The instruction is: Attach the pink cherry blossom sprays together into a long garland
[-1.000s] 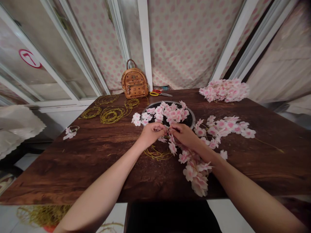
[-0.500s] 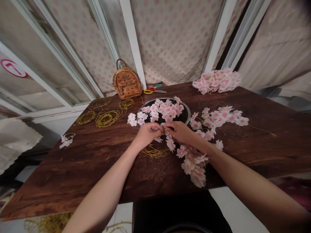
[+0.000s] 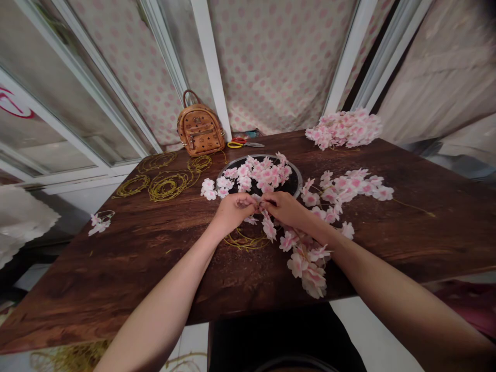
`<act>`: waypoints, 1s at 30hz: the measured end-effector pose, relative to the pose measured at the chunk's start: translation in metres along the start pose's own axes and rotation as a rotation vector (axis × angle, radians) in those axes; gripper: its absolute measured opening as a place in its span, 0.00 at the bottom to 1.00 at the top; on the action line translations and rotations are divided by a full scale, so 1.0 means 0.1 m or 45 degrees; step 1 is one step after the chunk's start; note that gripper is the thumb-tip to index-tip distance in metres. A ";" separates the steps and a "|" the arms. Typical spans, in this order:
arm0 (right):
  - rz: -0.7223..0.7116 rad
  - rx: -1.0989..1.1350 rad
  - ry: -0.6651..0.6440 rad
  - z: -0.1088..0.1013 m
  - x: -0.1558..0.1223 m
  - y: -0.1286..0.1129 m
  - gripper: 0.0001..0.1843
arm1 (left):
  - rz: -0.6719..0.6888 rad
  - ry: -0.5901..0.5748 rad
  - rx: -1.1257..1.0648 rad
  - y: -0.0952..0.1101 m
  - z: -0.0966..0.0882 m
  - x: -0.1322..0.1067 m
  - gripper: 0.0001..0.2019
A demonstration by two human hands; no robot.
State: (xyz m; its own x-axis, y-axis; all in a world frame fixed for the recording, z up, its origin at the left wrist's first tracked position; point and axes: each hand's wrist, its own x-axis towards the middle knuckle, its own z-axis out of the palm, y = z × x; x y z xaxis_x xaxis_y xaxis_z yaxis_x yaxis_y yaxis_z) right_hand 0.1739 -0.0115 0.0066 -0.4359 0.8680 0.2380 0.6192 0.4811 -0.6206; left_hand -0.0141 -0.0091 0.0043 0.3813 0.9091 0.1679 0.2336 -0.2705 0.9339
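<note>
We are working with both hands close together over the near edge of a round dark tray (image 3: 296, 181), the left hand (image 3: 234, 212) and right hand (image 3: 284, 209) each narrowed to a pinch, fingertips (image 3: 258, 202) almost meeting; what they are gripping is too small to make out. Just below them, a strand of pink artificial blossoms (image 3: 306, 258) is trailing toward us across the wooden table (image 3: 116, 268), with a loop of gold wire (image 3: 246, 241) under our wrists. Much looks to be left: loose blossoms (image 3: 251, 175) are filling the tray, and gold wire coils (image 3: 168, 186) are lying to the left. Further along, a longer blossom strand (image 3: 349, 188) is lying to the right, and a gathered blossom bundle (image 3: 343, 129) is sitting at the far edge.
</note>
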 end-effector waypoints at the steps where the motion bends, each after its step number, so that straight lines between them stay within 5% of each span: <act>1: 0.023 -0.001 0.000 -0.01 0.00 -0.01 0.10 | -0.002 0.008 -0.013 0.00 0.00 0.00 0.04; 30: -0.084 -0.034 -0.044 -0.04 -0.04 -0.04 0.09 | 0.022 0.000 0.111 0.03 -0.01 -0.02 0.04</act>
State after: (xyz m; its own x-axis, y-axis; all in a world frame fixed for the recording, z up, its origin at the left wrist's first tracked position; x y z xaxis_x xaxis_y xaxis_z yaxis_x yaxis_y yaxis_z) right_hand 0.1759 -0.0162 0.0108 -0.4983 0.8297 0.2514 0.6056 0.5406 -0.5839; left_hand -0.0150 -0.0110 0.0068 0.3857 0.9041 0.1837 0.3041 -0.3126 0.8999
